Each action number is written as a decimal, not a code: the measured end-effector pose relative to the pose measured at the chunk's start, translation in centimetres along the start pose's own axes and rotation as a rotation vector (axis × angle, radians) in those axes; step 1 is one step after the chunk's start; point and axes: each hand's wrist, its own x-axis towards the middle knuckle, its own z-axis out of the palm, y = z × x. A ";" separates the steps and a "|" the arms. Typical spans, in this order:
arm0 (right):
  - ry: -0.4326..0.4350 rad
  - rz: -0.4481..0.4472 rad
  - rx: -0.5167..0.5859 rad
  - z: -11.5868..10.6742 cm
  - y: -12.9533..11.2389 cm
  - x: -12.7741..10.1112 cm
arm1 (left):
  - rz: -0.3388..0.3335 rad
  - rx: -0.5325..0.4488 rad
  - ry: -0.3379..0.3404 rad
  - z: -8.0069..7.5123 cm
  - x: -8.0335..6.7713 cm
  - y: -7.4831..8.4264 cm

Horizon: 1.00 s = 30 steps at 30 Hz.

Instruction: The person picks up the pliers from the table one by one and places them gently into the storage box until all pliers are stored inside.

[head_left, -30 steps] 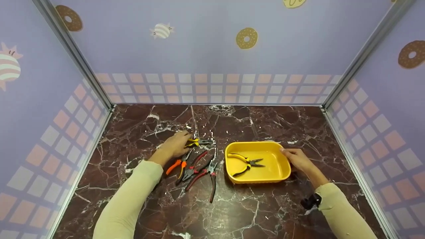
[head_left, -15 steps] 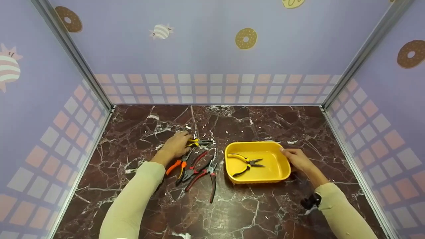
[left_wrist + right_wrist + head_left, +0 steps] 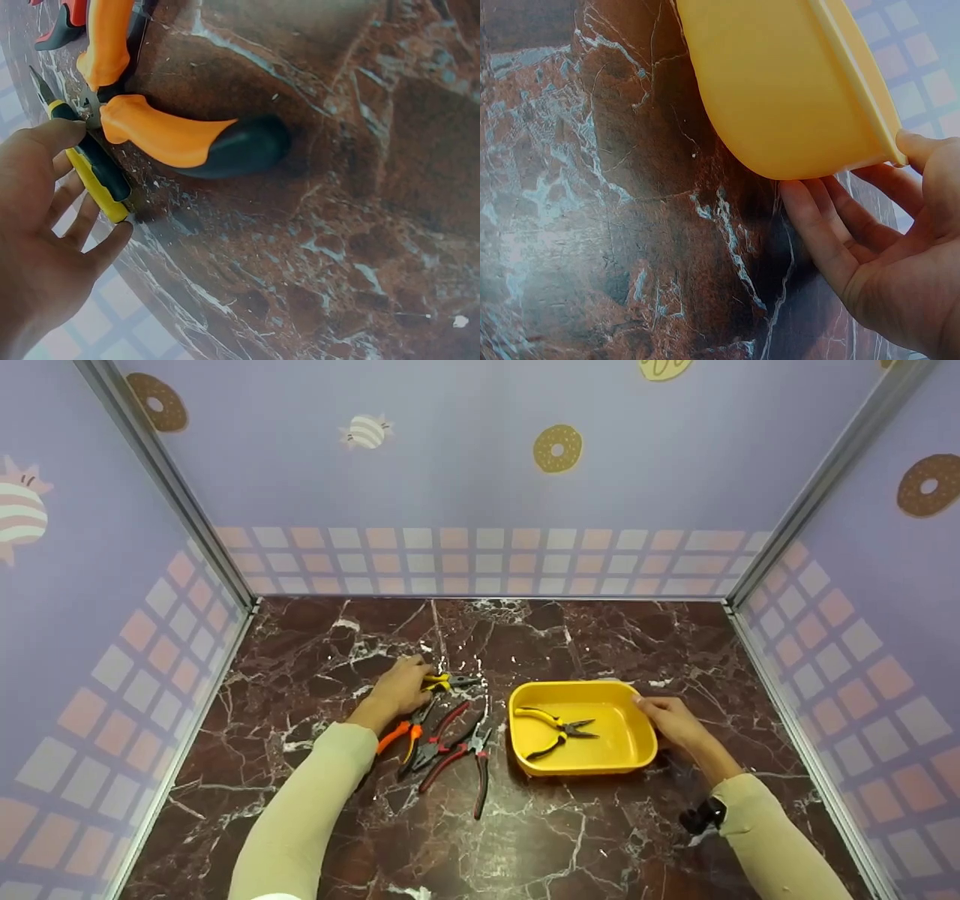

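Note:
My left hand (image 3: 401, 688) grips the handles of yellow-and-black long-nose pliers (image 3: 454, 682) at the back of the group. In the left wrist view the thumb lies over these pliers (image 3: 94, 165), with the fingers round the handles' other side. With thumb on the rim and fingers against the outer wall, my right hand (image 3: 900, 262) holds the right side of a yellow plastic basin (image 3: 772, 82). Inside the basin lie another pair of yellow-and-black long-nose pliers (image 3: 570, 729), handles spread.
Orange-handled pliers (image 3: 406, 730) lie just in front of my left hand. Beside them are two red-and-black pliers, one (image 3: 433, 750) partly overlapped by the other (image 3: 478, 746). The dark marbled table (image 3: 525, 840) is bounded by patterned panels (image 3: 480, 472).
My left forearm has shifted slightly to the right, while the hand stays at the same pliers. My right hand and the basin hold their place.

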 end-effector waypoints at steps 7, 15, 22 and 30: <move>0.009 0.000 -0.040 -0.3 0.0 0.0 | -0.051 -0.022 -0.005 0.4 0.4 0.0; -0.004 0.003 -0.036 -0.2 0.1 0.2 | -0.075 -0.008 0.003 0.7 0.6 0.0; 0.001 0.010 -0.038 -0.3 0.2 0.2 | -0.048 0.015 0.014 0.8 0.8 0.1; 0.015 -0.001 -0.019 -0.2 0.3 0.1 | 0.002 0.082 0.007 0.3 0.7 0.2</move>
